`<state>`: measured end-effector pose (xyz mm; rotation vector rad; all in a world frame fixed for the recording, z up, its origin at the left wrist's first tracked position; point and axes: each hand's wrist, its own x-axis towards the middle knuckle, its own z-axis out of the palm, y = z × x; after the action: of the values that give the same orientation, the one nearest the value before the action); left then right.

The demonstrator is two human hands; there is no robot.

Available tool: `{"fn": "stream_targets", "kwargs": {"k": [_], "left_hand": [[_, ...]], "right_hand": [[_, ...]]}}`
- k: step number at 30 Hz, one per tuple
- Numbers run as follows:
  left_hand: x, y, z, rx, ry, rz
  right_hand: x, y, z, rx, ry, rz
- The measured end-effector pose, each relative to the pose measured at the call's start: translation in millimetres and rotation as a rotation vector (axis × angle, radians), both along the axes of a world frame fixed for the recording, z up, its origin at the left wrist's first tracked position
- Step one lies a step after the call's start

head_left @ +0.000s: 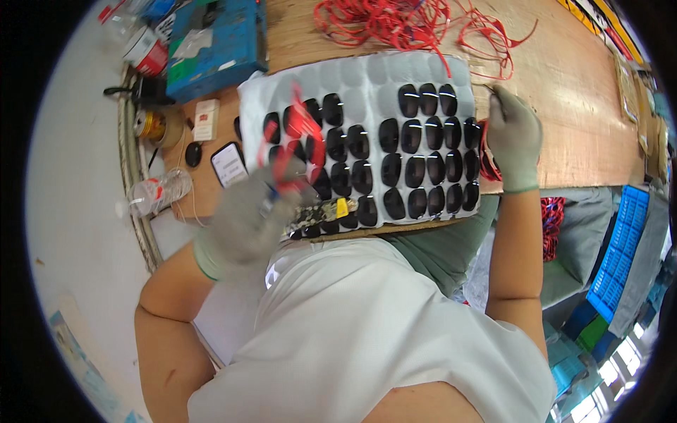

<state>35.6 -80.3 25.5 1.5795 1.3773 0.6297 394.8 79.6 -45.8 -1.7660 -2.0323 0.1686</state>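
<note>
A white tray (367, 99) with rows of round hollows lies in front of me, holding many dark sunglass lenses (416, 169). Over its left part is my left hand (250, 208), gloved and blurred by motion. A red glasses frame (303, 137), also smeared, is in its closed fingers. Beside the tray's right edge, my gloved right hand (516, 137) has its fingertips pinched together at a thin dark thing too small to name. Red frames (488, 158) lie partly hidden between that hand and the tray. A dark speckled strip with a yellow patch (331, 210) is near the left hand.
Red frames lie in a tangled pile (395, 25) on the wooden table (571, 106) beyond the tray. To the left are a blue machine box (215, 53), a phone (229, 164), a plastic bottle (161, 192) and a can (149, 125). A blue crate (619, 247) stands at right.
</note>
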Motion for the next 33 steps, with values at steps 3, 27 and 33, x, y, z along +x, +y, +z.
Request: {"fn": "stream_targets", "kwargs": {"k": [3,27,33], "left_hand": [[24.4,-23.0,8.9,0.080,-0.018,-0.176],[89.2,-69.6,19.2,0.316,-0.043,-0.180],[76.8,-68.5,25.9,0.376,0.106,-0.216]], "right_hand": [[-11.4,-43.0,35.4,0.069,0.190,0.218],[-46.7,-212.5,101.3,-0.483,1.008,0.441],[-75.4,-222.4,91.9,-0.499,1.329,0.169]]}}
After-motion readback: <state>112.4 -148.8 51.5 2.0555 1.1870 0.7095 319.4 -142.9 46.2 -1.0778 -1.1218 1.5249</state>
